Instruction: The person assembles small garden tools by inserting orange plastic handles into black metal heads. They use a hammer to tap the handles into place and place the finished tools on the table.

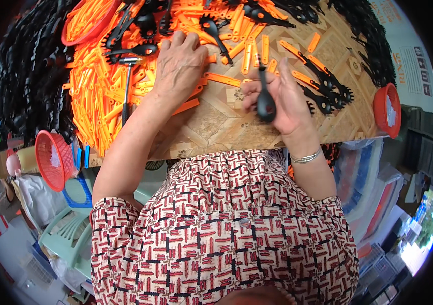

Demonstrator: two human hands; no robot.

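On the patterned wooden board point(216, 122), seen from the head view: right hand point(282, 99) curled around a black plastic tool handle point(265, 99), fingers pressed together on it. Handle glossy black, slim at the top and swelling to a rounded bulb at the lower end, held upright just above the board's near middle. Left hand point(178, 63) laid palm down, fingers loosely spread over loose orange plastic strips point(99, 101) toward the board's left half; cannot tell whether pinching any. Small hammer point(126, 86) lying among the strips just left of that hand. Black toothed pieces point(328, 89) scattered right of the right hand. Red basket point(388, 109) at the board's right edge, another red basket point(53, 160) off its lower left corner. Silver bracelet point(305, 157) on the right wrist, below the board's near edge.
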